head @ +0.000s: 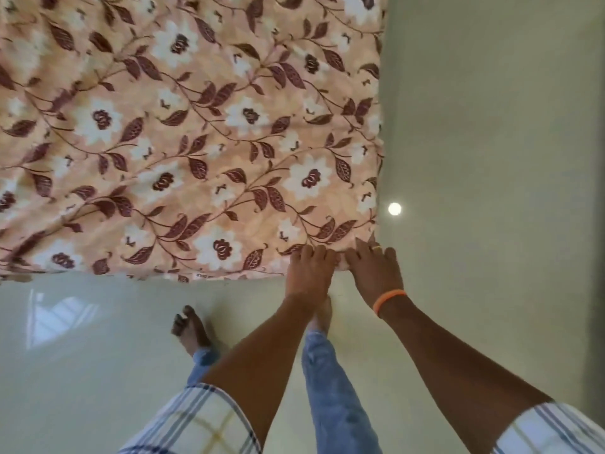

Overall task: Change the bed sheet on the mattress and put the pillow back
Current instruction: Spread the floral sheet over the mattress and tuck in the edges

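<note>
The peach cotton bed sheet printed with white flowers and maroon leaves (183, 132) lies spread over the mattress, covering its top out to the near edge and the right edge, with loose creases toward the left. At the near right corner of the mattress both hands meet on the cloth. The left hand (309, 270) lies knuckles up with its fingers (307, 252) curled down over the sheet's hem, gripping it. Just beside it, the right hand (376, 273), with a gold ring and an orange wristband (389, 299), bunches the corner fabric in bent fingers. Below, bare feet in blue jeans stand on the glossy pale tiled floor (98, 371).
</note>
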A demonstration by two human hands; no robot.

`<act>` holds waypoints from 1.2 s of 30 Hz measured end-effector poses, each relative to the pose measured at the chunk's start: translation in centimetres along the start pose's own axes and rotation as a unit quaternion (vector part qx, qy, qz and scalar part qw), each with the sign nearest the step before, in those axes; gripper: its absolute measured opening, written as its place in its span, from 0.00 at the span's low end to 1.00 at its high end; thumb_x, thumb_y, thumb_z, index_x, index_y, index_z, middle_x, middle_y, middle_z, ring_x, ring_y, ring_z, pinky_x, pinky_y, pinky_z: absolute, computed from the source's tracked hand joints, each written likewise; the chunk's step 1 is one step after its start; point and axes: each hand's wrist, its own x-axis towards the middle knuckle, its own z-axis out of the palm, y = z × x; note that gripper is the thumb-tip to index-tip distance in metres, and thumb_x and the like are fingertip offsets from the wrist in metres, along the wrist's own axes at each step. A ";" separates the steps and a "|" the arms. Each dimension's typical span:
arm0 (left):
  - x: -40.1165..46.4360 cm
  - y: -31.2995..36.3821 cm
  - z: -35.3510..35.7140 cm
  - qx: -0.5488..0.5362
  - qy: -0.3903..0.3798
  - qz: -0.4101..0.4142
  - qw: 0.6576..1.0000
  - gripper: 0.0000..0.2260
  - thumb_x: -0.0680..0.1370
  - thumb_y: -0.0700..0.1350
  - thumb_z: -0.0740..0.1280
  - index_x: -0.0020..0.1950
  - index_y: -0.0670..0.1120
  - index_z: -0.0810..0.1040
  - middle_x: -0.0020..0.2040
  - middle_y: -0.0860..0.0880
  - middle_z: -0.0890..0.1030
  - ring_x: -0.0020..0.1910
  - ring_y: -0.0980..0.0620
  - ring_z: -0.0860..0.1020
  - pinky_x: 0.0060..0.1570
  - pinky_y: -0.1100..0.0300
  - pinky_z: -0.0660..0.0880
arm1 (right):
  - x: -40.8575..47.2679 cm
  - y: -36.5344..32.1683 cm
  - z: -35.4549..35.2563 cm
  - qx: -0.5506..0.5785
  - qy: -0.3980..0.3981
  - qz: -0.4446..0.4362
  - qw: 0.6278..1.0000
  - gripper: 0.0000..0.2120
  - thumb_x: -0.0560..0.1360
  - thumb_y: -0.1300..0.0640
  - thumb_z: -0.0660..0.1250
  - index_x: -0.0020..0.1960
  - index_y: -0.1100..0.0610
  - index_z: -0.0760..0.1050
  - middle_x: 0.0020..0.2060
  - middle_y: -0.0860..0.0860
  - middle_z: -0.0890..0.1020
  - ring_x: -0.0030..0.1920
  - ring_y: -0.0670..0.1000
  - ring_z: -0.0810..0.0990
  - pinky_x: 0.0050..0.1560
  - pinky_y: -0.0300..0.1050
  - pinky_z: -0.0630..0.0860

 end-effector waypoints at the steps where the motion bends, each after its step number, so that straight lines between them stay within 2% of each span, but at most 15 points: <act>1: 0.6 0.5 -0.3 0.022 0.000 0.007 1.000 0.18 0.63 0.44 0.79 0.50 0.49 0.80 0.45 0.49 0.80 0.44 0.47 0.79 0.42 0.54 0.77 | 0.0 0.6 0.2 0.015 0.017 -0.018 1.000 0.12 0.64 0.61 0.69 0.47 0.53 0.80 0.47 0.56 0.83 0.40 0.59 0.83 0.40 0.53 0.77; 3: 1.1 1.3 -0.7 0.055 -0.033 0.027 0.998 0.15 0.73 0.43 0.72 0.59 0.48 0.76 0.54 0.48 0.79 0.53 0.46 0.78 0.52 0.52 0.75 | -0.6 1.1 0.9 0.068 0.009 -0.029 0.997 0.12 0.61 0.61 0.72 0.45 0.53 0.80 0.41 0.54 0.83 0.34 0.57 0.83 0.37 0.50 0.76; 5: 0.6 2.2 0.0 0.094 -0.068 0.113 0.987 0.12 0.79 0.41 0.63 0.62 0.46 0.75 0.58 0.47 0.79 0.56 0.46 0.78 0.55 0.52 0.74 | -2.2 1.2 1.9 0.118 -0.029 -0.027 0.992 0.09 0.61 0.59 0.75 0.40 0.53 0.80 0.35 0.53 0.82 0.31 0.57 0.82 0.35 0.48 0.75; 7: -0.8 3.4 0.3 0.089 -0.127 0.164 0.974 0.13 0.80 0.39 0.59 0.63 0.44 0.75 0.58 0.45 0.80 0.56 0.45 0.79 0.53 0.52 0.76 | -4.4 0.9 2.4 0.159 -0.112 -0.004 0.981 0.05 0.70 0.57 0.70 0.46 0.53 0.79 0.40 0.54 0.83 0.39 0.58 0.84 0.41 0.49 0.75; 10: -1.8 4.4 1.9 0.028 -0.178 0.112 0.977 0.15 0.80 0.40 0.59 0.66 0.44 0.72 0.62 0.43 0.78 0.61 0.43 0.76 0.58 0.50 0.76 | -6.8 -0.2 3.5 0.185 -0.197 0.036 0.962 0.13 0.79 0.56 0.58 0.62 0.51 0.72 0.54 0.53 0.82 0.53 0.58 0.82 0.51 0.48 0.73; 14: -1.2 4.5 2.0 -0.056 -0.200 0.052 0.977 0.13 0.81 0.45 0.61 0.63 0.43 0.74 0.60 0.42 0.77 0.59 0.42 0.78 0.55 0.50 0.77 | -6.1 -0.6 3.4 0.206 -0.261 0.136 0.933 0.16 0.80 0.48 0.57 0.65 0.52 0.70 0.59 0.54 0.78 0.60 0.57 0.78 0.57 0.50 0.72; 15: -1.1 4.4 1.8 -0.080 -0.188 0.039 0.978 0.13 0.81 0.45 0.62 0.64 0.43 0.74 0.61 0.42 0.76 0.59 0.42 0.78 0.55 0.50 0.76 | -5.5 -0.5 3.2 0.226 -0.256 0.165 0.925 0.17 0.79 0.47 0.58 0.65 0.53 0.71 0.59 0.54 0.78 0.60 0.57 0.78 0.57 0.50 0.73; 17: -0.7 3.8 1.1 -0.100 -0.125 0.020 0.987 0.15 0.79 0.43 0.64 0.66 0.44 0.73 0.63 0.43 0.73 0.60 0.43 0.76 0.56 0.51 0.76 | -4.2 -0.3 2.5 0.252 -0.186 0.213 0.925 0.16 0.78 0.51 0.61 0.64 0.55 0.71 0.58 0.55 0.78 0.58 0.58 0.79 0.54 0.50 0.75; 20: -0.5 2.5 0.1 -0.111 -0.032 -0.002 0.993 0.17 0.76 0.39 0.65 0.65 0.44 0.73 0.62 0.44 0.72 0.60 0.43 0.74 0.54 0.51 0.76 | -2.7 -0.3 1.5 0.231 -0.075 0.191 0.951 0.18 0.74 0.57 0.66 0.62 0.58 0.67 0.56 0.57 0.73 0.54 0.59 0.79 0.48 0.52 0.77; 22: -0.8 1.2 -0.3 -0.137 -0.035 -0.018 0.990 0.17 0.76 0.38 0.65 0.65 0.44 0.73 0.64 0.44 0.72 0.61 0.42 0.74 0.54 0.49 0.77 | -2.5 -0.2 1.5 0.249 -0.110 0.173 0.947 0.25 0.73 0.57 0.67 0.67 0.57 0.62 0.58 0.57 0.72 0.53 0.61 0.79 0.48 0.54 0.78; 24: -1.6 -0.1 -0.3 -0.165 -0.064 -0.032 0.984 0.16 0.77 0.39 0.63 0.65 0.44 0.72 0.65 0.44 0.72 0.61 0.41 0.75 0.55 0.48 0.76 | -2.4 -0.3 1.4 0.259 -0.185 0.192 0.928 0.32 0.75 0.56 0.65 0.73 0.54 0.52 0.58 0.58 0.76 0.53 0.61 0.80 0.51 0.54 0.78; 26: -2.7 -1.7 -0.5 -0.216 -0.086 -0.051 0.971 0.14 0.78 0.40 0.63 0.64 0.44 0.73 0.62 0.44 0.73 0.59 0.41 0.76 0.55 0.48 0.76 | -2.1 -1.5 0.4 0.245 -0.213 0.225 0.919 0.35 0.77 0.54 0.64 0.75 0.55 0.47 0.58 0.59 0.78 0.55 0.61 0.80 0.54 0.54 0.77; 27: -3.4 -2.6 -0.7 -0.243 -0.082 -0.065 0.964 0.13 0.78 0.40 0.63 0.64 0.43 0.74 0.60 0.44 0.74 0.58 0.42 0.77 0.54 0.48 0.77 | -1.8 -2.5 -0.4 0.238 -0.211 0.246 0.915 0.33 0.77 0.53 0.63 0.75 0.57 0.48 0.59 0.59 0.78 0.57 0.62 0.79 0.56 0.54 0.76; 30: -6.0 -5.9 -2.3 -0.308 -0.048 -0.120 0.942 0.13 0.79 0.39 0.62 0.63 0.43 0.76 0.59 0.44 0.75 0.57 0.43 0.78 0.54 0.51 0.77 | -1.1 -6.0 -4.5 0.252 -0.206 0.283 0.902 0.23 0.78 0.50 0.61 0.69 0.58 0.62 0.61 0.58 0.77 0.60 0.62 0.77 0.58 0.55 0.74; 36: -13.9 -15.4 -9.2 -0.370 0.028 -0.198 0.907 0.12 0.79 0.40 0.64 0.61 0.43 0.78 0.60 0.43 0.77 0.58 0.43 0.78 0.56 0.54 0.74 | 0.1 -15.6 -15.1 0.266 -0.210 0.192 0.921 0.24 0.78 0.49 0.62 0.70 0.58 0.65 0.65 0.58 0.75 0.64 0.60 0.74 0.62 0.53 0.73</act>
